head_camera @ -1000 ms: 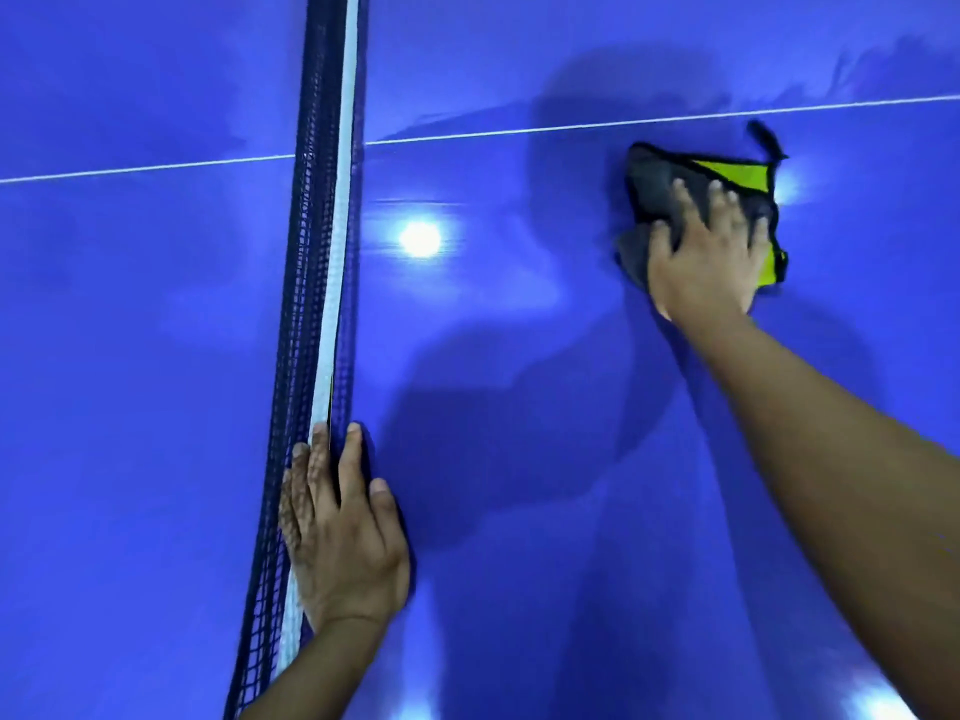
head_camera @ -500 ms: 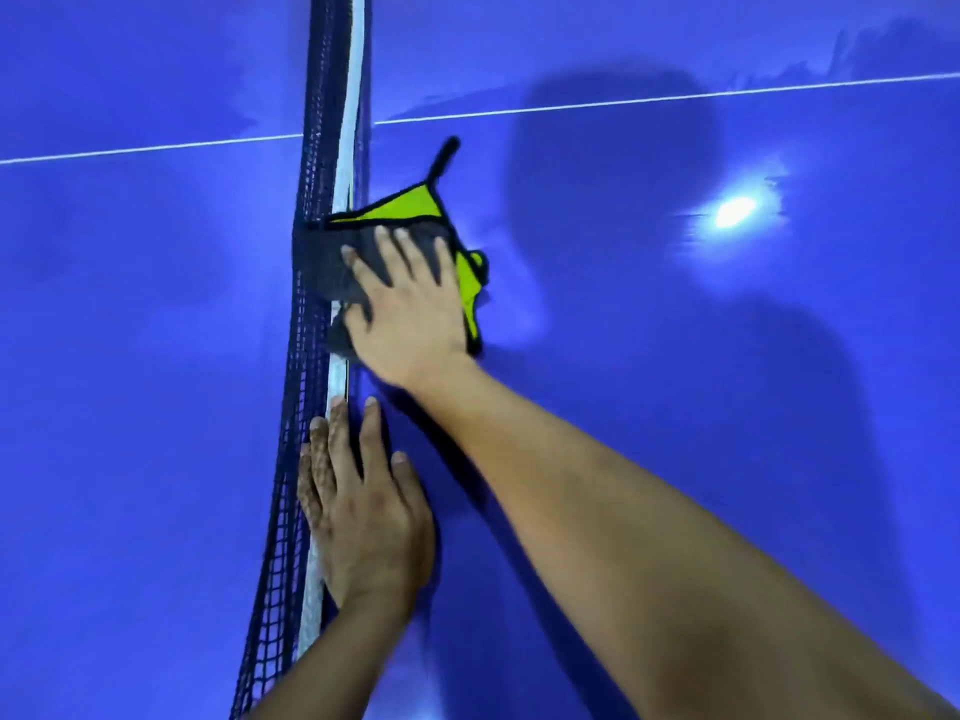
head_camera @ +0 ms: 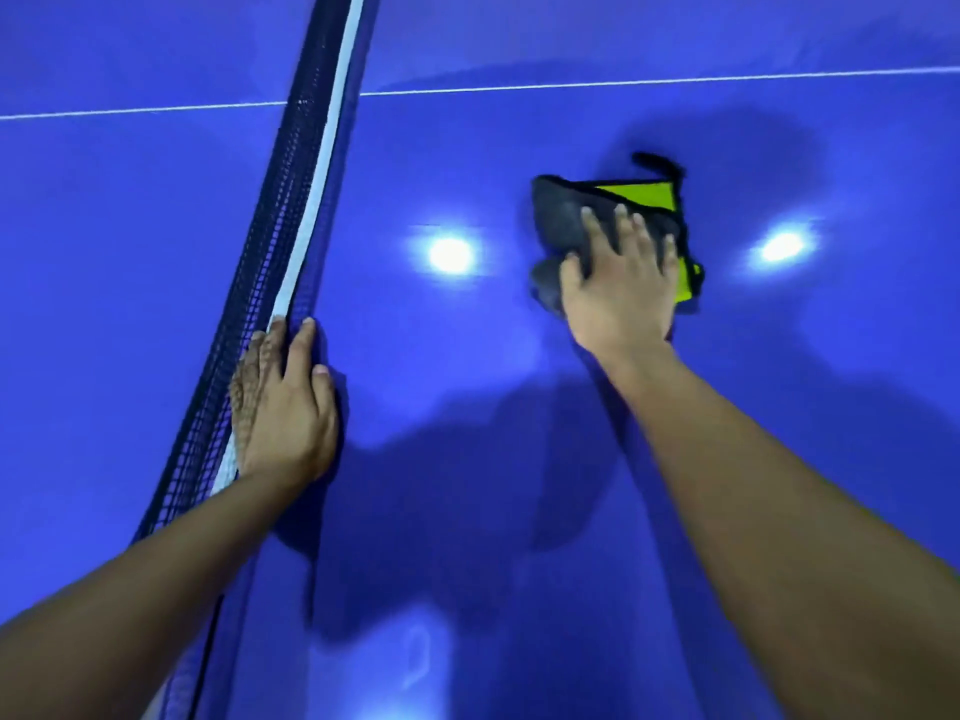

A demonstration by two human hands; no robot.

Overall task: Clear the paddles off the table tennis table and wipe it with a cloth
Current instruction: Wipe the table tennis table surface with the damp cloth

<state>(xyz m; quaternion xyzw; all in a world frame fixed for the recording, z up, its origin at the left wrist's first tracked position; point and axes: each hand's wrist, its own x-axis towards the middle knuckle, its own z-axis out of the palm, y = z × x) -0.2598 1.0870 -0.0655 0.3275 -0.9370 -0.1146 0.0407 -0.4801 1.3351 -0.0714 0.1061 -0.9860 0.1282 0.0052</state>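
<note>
Worktop (head_camera: 130, 304) blue, glossy; thin white line (head_camera: 571, 86) across far part, two lamp glares (head_camera: 450, 255) on it. Net (head_camera: 291, 200), dark mesh with white band, runs away at left. Left hand (head_camera: 285, 407) flat against net, fingers straight, some behind mesh. Right hand (head_camera: 621, 288), fingers spread, presses grey-and-yellow cloth (head_camera: 563, 215) onto worktop between glares, well apart from net.

A bunched dark grey cloth (head_camera: 563, 220) with a lime-green face, black edging and a black loop at its far corner lies on the glossy blue table tennis table (head_camera: 457, 350), well right of the net (head_camera: 311, 174) and near its white line (head_camera: 623, 84).
</note>
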